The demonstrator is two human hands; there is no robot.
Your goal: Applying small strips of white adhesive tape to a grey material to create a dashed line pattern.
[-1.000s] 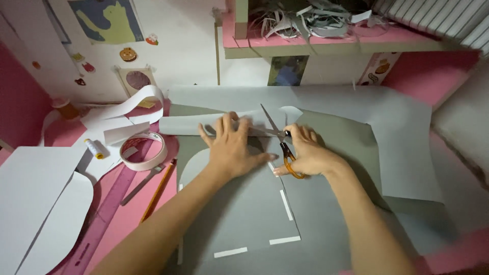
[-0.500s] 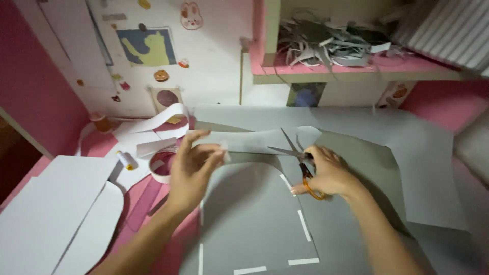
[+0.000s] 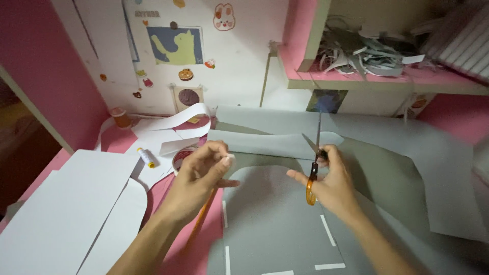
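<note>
One pink tabletop (image 3: 125, 140) carries everything, smooth and matte. Largest on it is one grey sheet (image 3: 275, 224), thin, flat and dull, with a curved cut edge and five short white dash marks along its lower part; a long grey strip (image 3: 265, 143) of the same stuff lies across its top. At the left lie two white card pieces (image 3: 61, 203), stiff and smooth, one straight-edged, one rounded. Behind them sit loose white paper strips (image 3: 173, 122), curling.

One shelf (image 3: 387, 79) at upper right holds a tangle of grey offcuts (image 3: 367, 48), too jumbled to count.

Two hands work over the grey sheet. The left hand (image 3: 201, 175) hovers half curled, fingertips pinched together, grasping nothing that I can make out. The right hand (image 3: 331, 181) is clenched around one pair of scissors (image 3: 313, 158), orange plastic loops and slim metal blades parted, tips up at the strip's edge.

One orange pencil (image 3: 204, 214) lies under the left wrist, one tape roll (image 3: 181, 157) just behind the left hand, and one small spool of yellow thread (image 3: 146, 158) beside it.
</note>
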